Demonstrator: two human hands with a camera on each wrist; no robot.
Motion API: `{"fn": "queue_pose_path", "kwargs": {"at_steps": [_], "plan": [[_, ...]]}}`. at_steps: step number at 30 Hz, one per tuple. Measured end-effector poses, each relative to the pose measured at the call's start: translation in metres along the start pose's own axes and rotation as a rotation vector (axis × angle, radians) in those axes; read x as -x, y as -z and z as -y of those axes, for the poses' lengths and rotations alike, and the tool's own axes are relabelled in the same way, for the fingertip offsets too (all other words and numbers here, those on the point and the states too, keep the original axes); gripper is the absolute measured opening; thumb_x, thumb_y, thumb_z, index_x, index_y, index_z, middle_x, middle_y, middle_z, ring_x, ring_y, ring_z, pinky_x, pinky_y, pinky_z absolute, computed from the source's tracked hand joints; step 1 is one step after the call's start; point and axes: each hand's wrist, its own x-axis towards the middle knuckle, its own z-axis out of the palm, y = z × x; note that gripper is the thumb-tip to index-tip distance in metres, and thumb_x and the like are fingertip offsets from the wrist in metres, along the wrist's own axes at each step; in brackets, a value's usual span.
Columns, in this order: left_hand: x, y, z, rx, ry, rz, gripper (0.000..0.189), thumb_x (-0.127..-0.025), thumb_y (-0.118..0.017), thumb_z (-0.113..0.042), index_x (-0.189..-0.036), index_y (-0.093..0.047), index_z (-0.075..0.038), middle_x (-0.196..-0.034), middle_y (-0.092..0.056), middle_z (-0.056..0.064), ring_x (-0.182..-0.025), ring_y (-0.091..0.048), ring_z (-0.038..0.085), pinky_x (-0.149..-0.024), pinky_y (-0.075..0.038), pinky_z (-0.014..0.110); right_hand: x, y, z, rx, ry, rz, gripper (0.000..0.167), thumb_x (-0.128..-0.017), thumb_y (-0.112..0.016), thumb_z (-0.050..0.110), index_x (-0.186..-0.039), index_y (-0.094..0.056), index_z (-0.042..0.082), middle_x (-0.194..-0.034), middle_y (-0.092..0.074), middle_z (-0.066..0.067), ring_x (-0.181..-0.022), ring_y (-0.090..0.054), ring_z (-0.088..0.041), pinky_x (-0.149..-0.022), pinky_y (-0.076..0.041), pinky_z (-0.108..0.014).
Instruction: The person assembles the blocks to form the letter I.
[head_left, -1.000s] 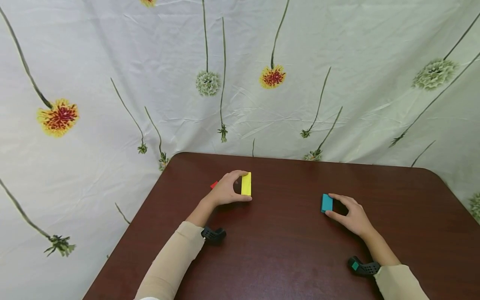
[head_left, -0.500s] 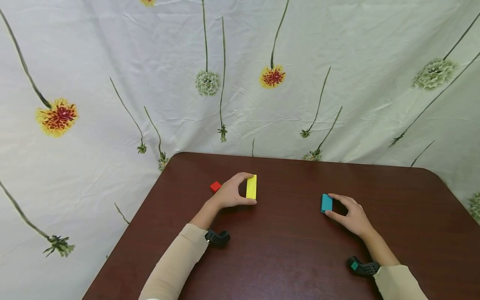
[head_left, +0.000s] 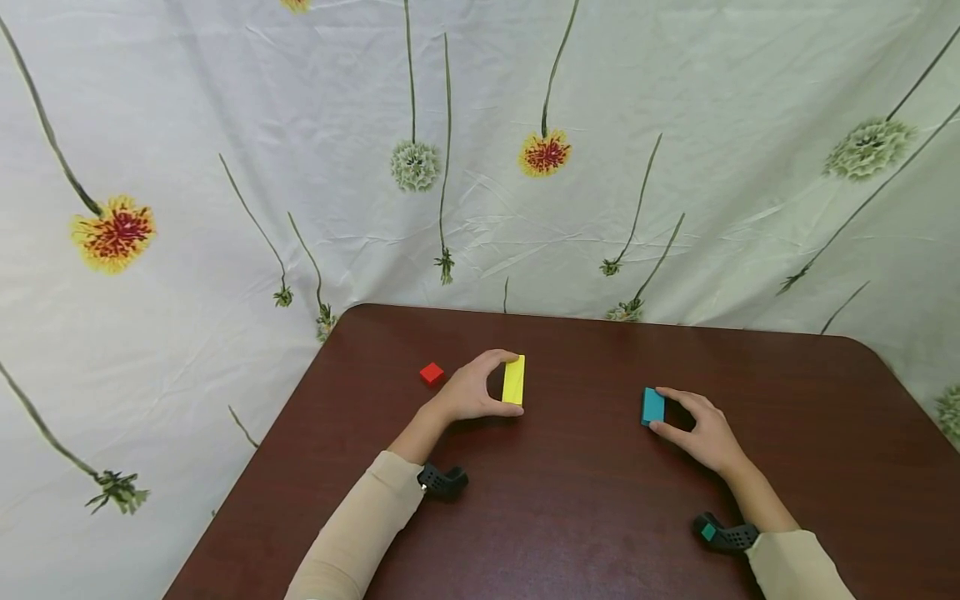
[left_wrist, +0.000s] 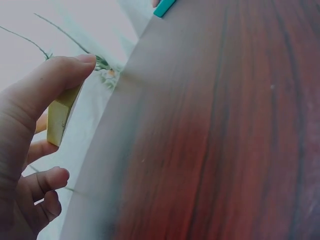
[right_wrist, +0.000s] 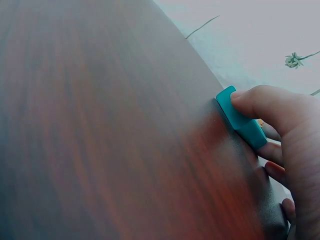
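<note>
Between thumb and fingers, my left hand (head_left: 468,392) pinches a yellow rectangular block (head_left: 513,380) by its two ends. In the left wrist view the yellow block (left_wrist: 61,116) appears raised off the table. Farther right, my right hand (head_left: 705,432) pinches a teal block (head_left: 653,406) from its right side. The right wrist view shows the teal block (right_wrist: 241,119) low at the tabletop, the thumb on its near end and fingers behind. A small red block (head_left: 432,374) lies on the table, just beyond my left hand and apart from it.
The dark reddish-brown table (head_left: 570,517) has rounded far corners. Directly behind its far edge hangs a pale cloth (head_left: 337,100) printed with flowers. Each wrist wears a black band, the left band (head_left: 444,482) and the right band (head_left: 724,533).
My left hand has moved to the right and slightly nearer with the yellow block, uncovering the red block. The right hand and teal block have stayed in place.
</note>
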Motion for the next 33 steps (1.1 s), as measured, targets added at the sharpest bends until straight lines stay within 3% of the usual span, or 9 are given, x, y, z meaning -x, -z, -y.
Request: {"fn": "queue_pose_path", "kwargs": {"at_steps": [22, 33], "plan": [[0.000, -0.018, -0.013, -0.004, -0.014, 0.049, 0.083, -0.073, -0.081, -0.052, -0.142, -0.047, -0.021, -0.145, -0.044, -0.004, -0.132, -0.042, 0.015, -0.106, -0.037, 0.040, 0.000, 0.001, 0.002, -0.012, -0.004, 0.009, 0.060, -0.090, -0.071, 0.031, -0.140, -0.051, 0.006, -0.140, -0.044, -0.027, -0.130, -0.031, -0.048, -0.099, -0.016, -0.072], [0.001, -0.029, -0.019, 0.006, -0.035, 0.051, 0.083, -0.072, -0.082, -0.050, -0.142, -0.048, -0.020, -0.143, -0.045, -0.004, -0.131, -0.043, 0.014, -0.105, -0.037, 0.039, 0.000, 0.001, 0.001, -0.006, -0.008, 0.005, 0.060, -0.090, -0.071, 0.031, -0.140, -0.050, 0.006, -0.140, -0.043, -0.028, -0.130, -0.032, -0.048, -0.098, -0.021, -0.071]]}}
